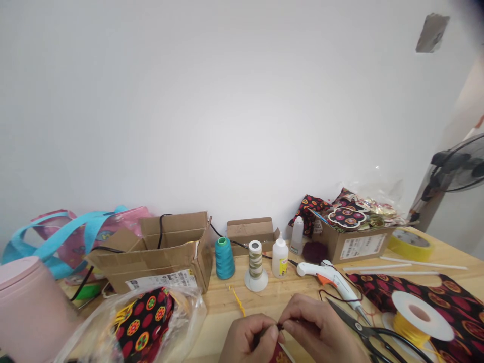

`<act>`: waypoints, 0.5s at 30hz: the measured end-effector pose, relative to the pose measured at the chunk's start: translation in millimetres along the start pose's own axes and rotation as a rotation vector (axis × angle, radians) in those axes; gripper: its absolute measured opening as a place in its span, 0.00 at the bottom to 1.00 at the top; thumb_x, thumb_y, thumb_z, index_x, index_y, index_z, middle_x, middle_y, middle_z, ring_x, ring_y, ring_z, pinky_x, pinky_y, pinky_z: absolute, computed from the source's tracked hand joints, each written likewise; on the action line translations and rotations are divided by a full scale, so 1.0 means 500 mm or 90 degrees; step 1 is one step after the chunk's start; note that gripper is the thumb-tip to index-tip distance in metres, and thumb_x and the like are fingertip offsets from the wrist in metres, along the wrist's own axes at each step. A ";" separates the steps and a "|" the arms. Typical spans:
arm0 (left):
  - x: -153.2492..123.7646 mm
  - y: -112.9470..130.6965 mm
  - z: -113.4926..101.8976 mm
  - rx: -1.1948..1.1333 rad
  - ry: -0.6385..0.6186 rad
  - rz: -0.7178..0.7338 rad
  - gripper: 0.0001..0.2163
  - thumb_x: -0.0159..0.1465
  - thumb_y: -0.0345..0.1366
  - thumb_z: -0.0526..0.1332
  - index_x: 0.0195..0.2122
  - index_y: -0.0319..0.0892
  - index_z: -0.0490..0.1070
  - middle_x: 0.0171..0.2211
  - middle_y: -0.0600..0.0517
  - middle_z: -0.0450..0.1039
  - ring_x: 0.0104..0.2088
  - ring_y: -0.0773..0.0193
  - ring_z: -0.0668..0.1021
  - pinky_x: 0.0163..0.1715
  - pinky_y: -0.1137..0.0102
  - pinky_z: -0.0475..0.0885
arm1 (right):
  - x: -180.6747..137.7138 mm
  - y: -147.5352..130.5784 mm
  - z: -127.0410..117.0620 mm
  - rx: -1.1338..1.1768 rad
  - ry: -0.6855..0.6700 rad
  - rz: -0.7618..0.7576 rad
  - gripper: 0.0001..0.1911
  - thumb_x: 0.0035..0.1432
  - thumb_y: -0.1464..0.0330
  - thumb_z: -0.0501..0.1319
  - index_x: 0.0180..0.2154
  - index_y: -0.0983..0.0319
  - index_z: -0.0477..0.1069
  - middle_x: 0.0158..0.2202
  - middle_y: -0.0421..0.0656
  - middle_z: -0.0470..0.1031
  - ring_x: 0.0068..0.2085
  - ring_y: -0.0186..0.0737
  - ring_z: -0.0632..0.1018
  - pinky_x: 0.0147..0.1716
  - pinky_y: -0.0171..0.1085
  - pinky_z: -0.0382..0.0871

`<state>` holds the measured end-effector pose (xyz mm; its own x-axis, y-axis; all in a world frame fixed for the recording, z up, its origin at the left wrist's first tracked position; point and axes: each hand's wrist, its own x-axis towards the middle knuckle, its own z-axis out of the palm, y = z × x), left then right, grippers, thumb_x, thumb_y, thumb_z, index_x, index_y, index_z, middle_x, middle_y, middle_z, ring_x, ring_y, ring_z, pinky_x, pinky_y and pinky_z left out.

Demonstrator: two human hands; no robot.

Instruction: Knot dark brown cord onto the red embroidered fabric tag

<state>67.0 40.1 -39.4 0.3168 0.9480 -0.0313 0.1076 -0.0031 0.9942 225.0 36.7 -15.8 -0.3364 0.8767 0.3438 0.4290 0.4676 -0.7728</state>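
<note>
Thread, dark and fine (280, 326), sits pinched between both hands at the bottom edge of the view, low over the wooden table (223, 302), right above a small red-and-gold patterned piece (280, 356) that peeks out beneath the fingers. Left hand (247, 340) is curled shut with thumb and forefinger nipping the thread end; right hand (321, 330) meets it from the other side, fingertips closed on the same spot, so the two pinches touch. Whether a needle is in there I cannot tell – it is too small and mostly covered. For work this fine, the sound way seems to be to keep both wrists low and steady near the table, hold the pinches close together so the thread stays taut and short, and let only the fingertips move. Black scissors (372, 330) lie just beside the right hand, blades pointing toward it – worth minding when the hand shifts. A glue gun (333, 277) lies behind them, and a yellow ribbon spool (418, 315) rests on patterned cloth (454, 297) to the right. Further back stand a teal cone (224, 258), a striped spool (255, 266) and a glue bottle (280, 257), well apart from the hands
</note>
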 end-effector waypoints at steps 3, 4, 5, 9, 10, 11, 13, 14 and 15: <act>0.007 -0.017 -0.004 -0.065 0.020 -0.020 0.19 0.50 0.51 0.57 0.23 0.36 0.70 0.16 0.57 0.58 0.19 0.70 0.60 0.19 0.76 0.54 | 0.000 0.001 0.001 -0.021 0.041 0.007 0.08 0.54 0.68 0.54 0.30 0.63 0.72 0.24 0.42 0.72 0.25 0.35 0.72 0.22 0.29 0.63; 0.009 -0.023 -0.005 -0.091 0.025 -0.024 0.20 0.50 0.52 0.57 0.23 0.36 0.70 0.16 0.58 0.57 0.19 0.71 0.59 0.19 0.76 0.54 | -0.001 0.002 0.001 -0.042 0.053 0.002 0.08 0.54 0.68 0.54 0.30 0.62 0.72 0.24 0.42 0.72 0.25 0.35 0.72 0.21 0.29 0.62; 0.012 -0.028 -0.007 -0.118 0.027 -0.027 0.19 0.50 0.52 0.57 0.24 0.37 0.70 0.15 0.59 0.55 0.18 0.72 0.58 0.18 0.76 0.52 | -0.001 0.003 0.001 -0.067 0.058 -0.010 0.08 0.54 0.68 0.54 0.30 0.62 0.72 0.23 0.42 0.71 0.24 0.35 0.72 0.21 0.29 0.62; 0.017 -0.031 -0.012 -0.173 0.030 -0.036 0.18 0.51 0.51 0.57 0.25 0.38 0.69 0.15 0.61 0.53 0.16 0.73 0.54 0.17 0.76 0.50 | -0.003 0.001 0.001 -0.164 0.049 -0.097 0.08 0.55 0.71 0.54 0.29 0.61 0.72 0.24 0.42 0.72 0.26 0.35 0.73 0.24 0.30 0.63; 0.017 -0.027 -0.012 -0.158 0.039 -0.031 0.18 0.51 0.50 0.57 0.25 0.38 0.69 0.15 0.60 0.55 0.17 0.73 0.56 0.18 0.76 0.52 | -0.003 -0.001 0.002 -0.181 0.046 -0.112 0.08 0.55 0.71 0.54 0.30 0.61 0.71 0.24 0.42 0.72 0.26 0.35 0.73 0.24 0.29 0.64; 0.015 -0.021 -0.012 -0.132 0.050 -0.017 0.17 0.51 0.50 0.57 0.24 0.38 0.69 0.16 0.58 0.58 0.18 0.72 0.59 0.19 0.76 0.55 | -0.004 -0.002 0.003 -0.195 0.038 -0.125 0.08 0.55 0.72 0.54 0.30 0.61 0.71 0.24 0.42 0.72 0.26 0.34 0.73 0.24 0.29 0.64; 0.011 -0.008 -0.011 -0.040 0.068 0.023 0.17 0.53 0.49 0.55 0.24 0.38 0.68 0.19 0.55 0.64 0.22 0.68 0.64 0.23 0.74 0.59 | -0.005 -0.006 0.005 -0.229 0.020 -0.149 0.07 0.54 0.72 0.54 0.30 0.60 0.71 0.25 0.42 0.72 0.26 0.34 0.73 0.23 0.28 0.64; 0.009 -0.002 -0.010 0.023 0.070 0.046 0.16 0.55 0.47 0.54 0.23 0.38 0.68 0.20 0.53 0.65 0.24 0.66 0.66 0.24 0.74 0.60 | -0.006 -0.008 0.005 -0.250 0.017 -0.162 0.07 0.54 0.72 0.54 0.30 0.60 0.71 0.25 0.42 0.72 0.26 0.34 0.73 0.23 0.28 0.64; 0.007 0.004 -0.008 0.088 0.066 0.066 0.16 0.56 0.45 0.52 0.23 0.37 0.69 0.20 0.52 0.66 0.25 0.65 0.67 0.25 0.74 0.61 | -0.006 -0.009 0.005 -0.274 0.014 -0.175 0.08 0.54 0.72 0.54 0.29 0.61 0.71 0.25 0.43 0.72 0.26 0.34 0.73 0.22 0.28 0.64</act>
<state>64.7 44.6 -37.1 0.2357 0.9678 0.0886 0.2102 -0.1398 0.9676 222.0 31.4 -14.7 -0.4689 0.7150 0.5185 0.6355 0.6808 -0.3641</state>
